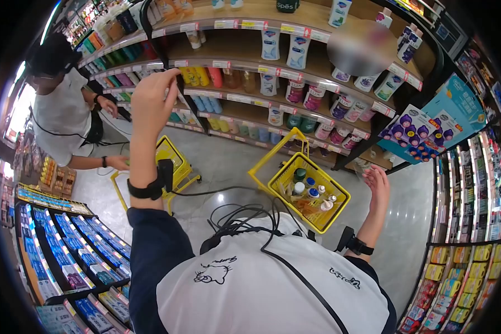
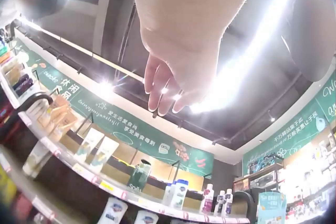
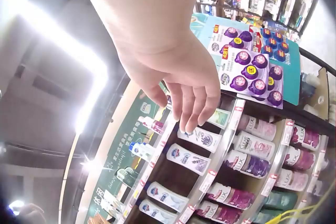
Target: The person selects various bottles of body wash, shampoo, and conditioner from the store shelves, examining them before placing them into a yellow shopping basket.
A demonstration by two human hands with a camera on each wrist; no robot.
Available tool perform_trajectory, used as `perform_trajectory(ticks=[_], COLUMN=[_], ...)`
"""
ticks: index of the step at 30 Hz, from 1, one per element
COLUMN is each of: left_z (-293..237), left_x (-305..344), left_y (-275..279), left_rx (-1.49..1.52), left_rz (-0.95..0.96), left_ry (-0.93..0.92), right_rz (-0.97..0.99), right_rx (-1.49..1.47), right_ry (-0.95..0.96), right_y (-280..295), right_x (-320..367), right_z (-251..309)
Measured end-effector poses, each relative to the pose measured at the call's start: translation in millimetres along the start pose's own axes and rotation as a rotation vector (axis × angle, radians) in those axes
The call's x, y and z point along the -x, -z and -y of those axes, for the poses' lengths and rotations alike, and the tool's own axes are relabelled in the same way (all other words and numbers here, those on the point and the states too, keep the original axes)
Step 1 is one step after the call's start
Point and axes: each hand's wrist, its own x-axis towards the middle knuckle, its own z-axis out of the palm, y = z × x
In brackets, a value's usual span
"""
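Note:
In the head view my left hand is raised at the left of centre, in front of the shelves, fingers loosely bent and holding nothing. The left wrist view shows the same hand hanging with relaxed fingers above shelf bottles. My right hand is at the right, beside a yellow basket cart that holds several bottles. In the right wrist view that hand has loosely bent, empty fingers, with white body-wash bottles behind it.
Curved shelves of bottles span the front. A blue display with purple packs stands right. At left are another person and a second yellow cart. Toothpaste shelves fill the lower left. A cable crosses my front.

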Motion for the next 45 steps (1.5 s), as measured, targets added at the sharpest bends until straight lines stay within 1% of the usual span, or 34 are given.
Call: perform_trajectory(ticks=[3, 4, 6, 8, 10, 12, 15, 16, 19, 20, 24, 27, 30, 32, 35, 38, 39, 42, 45], left_z=[10.1, 16.3, 16.6, 20.4, 20.6, 30.2, 29.0, 29.5, 31.3, 30.7, 39.3, 55.9, 79.7, 95.5, 121.6, 143.5, 148.6, 161.5, 174.6], left_x=[28.2, 44.4, 83.4, 133.0, 167.4, 205.1, 227.7, 232.3, 238.9, 237.3, 241.0, 261.8, 294.6, 312.7, 344.5, 366.2, 368.1, 365.8, 353.1], left_y=[20.4, 24.1, 29.1, 22.0, 24.0, 13.5, 7.7, 5.8, 4.3, 7.4, 32.4, 47.5, 60.3, 71.9, 79.2, 75.1, 74.6, 68.8, 60.6], left_rx=[-0.004, 0.016, 0.104, 0.287, 0.343, 0.516, 0.644, 0.644, 0.665, 0.685, 0.736, 0.828, 0.799, 0.814, 0.818, 0.796, 0.784, 0.765, 0.771], left_rz=[0.097, 0.170, 0.317, 0.474, 0.656, 0.636, 0.533, 0.539, 0.571, 0.593, 0.644, 0.614, 0.585, 0.530, 0.448, 0.376, 0.354, 0.292, 0.298], left_ry=[-0.070, -0.111, 0.062, 0.429, 0.585, 0.660, 0.784, 0.773, 0.727, 0.707, 0.653, 0.719, 0.825, 0.913, 1.056, 1.181, 1.220, 1.238, 1.282], right_rz=[0.052, 0.060, 0.077, 0.060, 0.064, 0.082, 0.155, 0.155, 0.207, 0.241, 0.340, 0.363, 0.460, 0.521, 0.651, 0.719, 0.742, 0.805, 0.911], right_rx=[0.076, 0.091, 0.126, 0.203, 0.285, 0.373, 0.499, 0.536, 0.607, 0.637, 0.701, 0.708, 0.711, 0.696, 0.737, 0.766, 0.780, 0.781, 0.785], right_ry=[-0.028, -0.020, -0.009, -0.013, 0.002, 0.025, 0.104, 0.154, 0.108, 0.191, 0.242, 0.311, 0.335, 0.356, 0.308, 0.333, 0.343, 0.369, 0.373], right_y=[-16.6, -21.1, -31.2, -48.8, -65.5, -80.2, -115.0, -129.8, -180.7, -195.6, -254.1, -286.9, -308.3, -325.1, -348.7, -376.7, -387.2, -423.3, -465.2], right_x=[5.8, 5.9, 8.8, 19.5, 27.2, 31.9, 45.2, 49.5, 72.8, 78.7, 102.1, 115.7, 123.2, 125.7, 126.2, 116.5, 112.6, 96.5, 73.8], right_z=[0.2, -2.0, -6.3, -6.1, -11.1, -28.3, -47.9, -55.8, -62.5, -67.3, -67.3, -69.1, -77.4, -79.2, -74.4, -72.8, -72.9, -82.2, -99.1])
